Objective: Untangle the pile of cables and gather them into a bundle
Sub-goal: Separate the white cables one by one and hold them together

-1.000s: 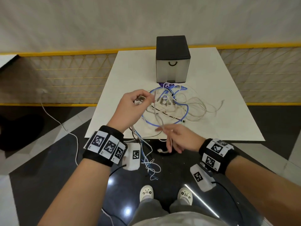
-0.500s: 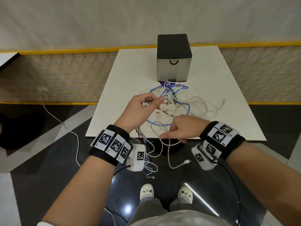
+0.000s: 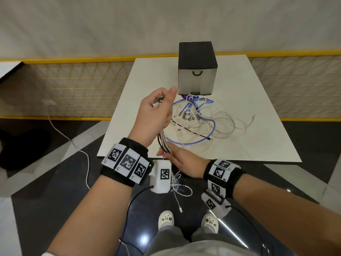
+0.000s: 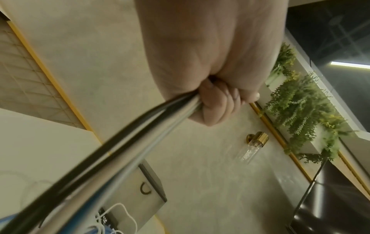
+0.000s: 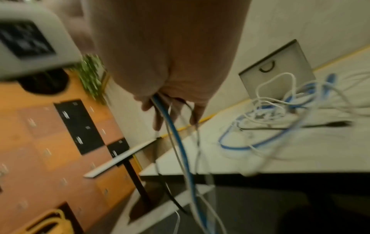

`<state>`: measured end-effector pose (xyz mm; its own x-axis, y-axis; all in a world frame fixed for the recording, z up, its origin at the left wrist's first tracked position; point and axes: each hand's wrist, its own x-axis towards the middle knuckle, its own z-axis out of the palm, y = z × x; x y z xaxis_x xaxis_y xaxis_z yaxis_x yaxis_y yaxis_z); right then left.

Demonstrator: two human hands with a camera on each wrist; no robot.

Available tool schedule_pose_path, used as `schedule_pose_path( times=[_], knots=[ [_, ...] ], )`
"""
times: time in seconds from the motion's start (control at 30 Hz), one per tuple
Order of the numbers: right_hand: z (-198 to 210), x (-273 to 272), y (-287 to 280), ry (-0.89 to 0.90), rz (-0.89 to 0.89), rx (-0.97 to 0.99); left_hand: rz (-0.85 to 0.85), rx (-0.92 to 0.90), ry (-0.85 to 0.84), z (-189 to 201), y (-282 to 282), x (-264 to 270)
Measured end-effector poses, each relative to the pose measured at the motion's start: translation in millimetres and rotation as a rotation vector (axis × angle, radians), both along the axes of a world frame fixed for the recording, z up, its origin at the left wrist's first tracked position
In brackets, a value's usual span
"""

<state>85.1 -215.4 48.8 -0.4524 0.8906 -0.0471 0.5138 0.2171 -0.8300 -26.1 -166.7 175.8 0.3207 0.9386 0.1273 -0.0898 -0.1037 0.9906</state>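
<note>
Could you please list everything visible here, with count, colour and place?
cable pile: one tangle, white, blue and black, on the table centre
held cable bundle: several strands, white, blue, black, running between both hands, ends dangling off the table's near edge
drawer box: one, black top, grey front, behind the pile
table: one, white
mesh fence: yellow, behind the table
floor cable: one, white, left floor
shoes: two, white, below
left hand: grips the bundle's plug ends, raised
right hand: fingers round the bundle lower down
</note>
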Motion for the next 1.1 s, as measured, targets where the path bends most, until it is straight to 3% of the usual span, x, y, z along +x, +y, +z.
schedule_pose_path(
  times=[0.17,0.3,0.43,0.53,0.67,0.83,0.93,1.0,1.1],
  knots=[
    [-39.9,38.6,-2.9,-0.646,0.091,-0.104,0.104,0.002,0.011,-7.4,10.8,-13.1],
    [-32.5,53.8,3.5,-0.885,0.019,0.035,0.157,-0.053,0.057,-28.2,16.1,-9.4],
    [-32.1,52.9,12.3,-1.018,0.071,-0.076,0.213,-0.175,0.034,-50.0,19.3,2.1],
    [-29.8,58.2,19.2,-0.865,0.007,-0.119,0.194,-0.205,0.151,-65.4,25.5,7.4],
    [-13.8,69.8,35.6,-0.440,-0.204,0.020,0.043,-0.168,0.397,-83.1,26.7,12.6],
    [25.4,87.2,63.4,-0.040,-0.370,0.159,0.004,-0.237,0.407,-98.0,32.0,20.6],
    [40.6,93.4,73.6,0.112,-0.407,0.198,-0.113,-0.127,0.485,-101.2,37.2,27.5],
    [45.9,96.2,77.3,0.152,-0.383,0.213,-0.035,-0.019,0.459,-100.2,43.9,33.3],
    [39.4,107.5,79.7,0.083,-0.369,0.185,0.266,0.004,0.267,-95.7,64.8,34.3]
  ],
)
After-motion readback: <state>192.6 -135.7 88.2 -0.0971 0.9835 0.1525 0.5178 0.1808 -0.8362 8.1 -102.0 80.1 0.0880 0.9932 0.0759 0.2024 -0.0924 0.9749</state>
